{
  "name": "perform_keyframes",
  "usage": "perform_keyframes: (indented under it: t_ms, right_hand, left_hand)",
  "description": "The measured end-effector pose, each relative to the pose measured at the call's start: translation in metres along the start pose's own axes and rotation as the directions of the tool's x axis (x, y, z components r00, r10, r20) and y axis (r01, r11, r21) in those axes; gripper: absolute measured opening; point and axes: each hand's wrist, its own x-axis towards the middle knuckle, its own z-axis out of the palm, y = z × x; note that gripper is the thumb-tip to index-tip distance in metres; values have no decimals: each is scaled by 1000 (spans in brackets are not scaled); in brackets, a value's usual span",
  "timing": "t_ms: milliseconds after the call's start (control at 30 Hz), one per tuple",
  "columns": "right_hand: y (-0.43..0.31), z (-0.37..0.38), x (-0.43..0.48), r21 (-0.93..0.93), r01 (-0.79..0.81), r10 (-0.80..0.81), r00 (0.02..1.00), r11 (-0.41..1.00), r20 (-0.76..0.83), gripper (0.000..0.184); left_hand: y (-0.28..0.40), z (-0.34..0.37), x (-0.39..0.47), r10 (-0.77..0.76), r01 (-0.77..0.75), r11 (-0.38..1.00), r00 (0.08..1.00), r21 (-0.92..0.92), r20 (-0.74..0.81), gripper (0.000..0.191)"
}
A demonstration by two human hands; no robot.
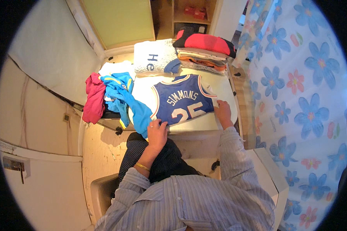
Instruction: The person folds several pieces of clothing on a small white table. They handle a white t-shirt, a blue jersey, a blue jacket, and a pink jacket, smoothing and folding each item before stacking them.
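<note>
A dark blue sleeveless basketball jersey [182,97] with white and red trim lies spread on a white table [230,86], its lower part tucked or folded at the near edge. It bears white lettering and a number. My left hand [157,134] grips the jersey's near left corner, fingertips at the hem. At the opposite side, my right hand [223,113] holds the near right edge, its fingertips partly hidden by the cloth. A bright blue garment with yellow trim [127,95] lies left of the jersey and hangs over the table's front edge, close to my left hand.
A crimson garment [94,98] lies at the far left. Behind the jersey sit a folded white patterned garment [154,56] and a stack of folded clothes [202,60] topped by a red and black one [206,42]. A floral curtain [309,115] hangs on the right.
</note>
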Motion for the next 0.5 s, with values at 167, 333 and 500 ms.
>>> perform_keyframes:
  t_ms: [167,333,500]
  right_hand:
    - [-4,9,-19,-57,58,-66,988,997,-141,54]
    - [5,15,-38,-180,184,-211,966,966,-148,43]
    - [2,14,-29,-126,170,-193,961,977,-199,23]
  left_hand:
    - [-15,15,4,59,-59,997,998,53,0,40]
    - [-20,17,5,92,-92,993,996,80,3,34]
    - [-31,29,14,110,-112,984,994,140,16,23]
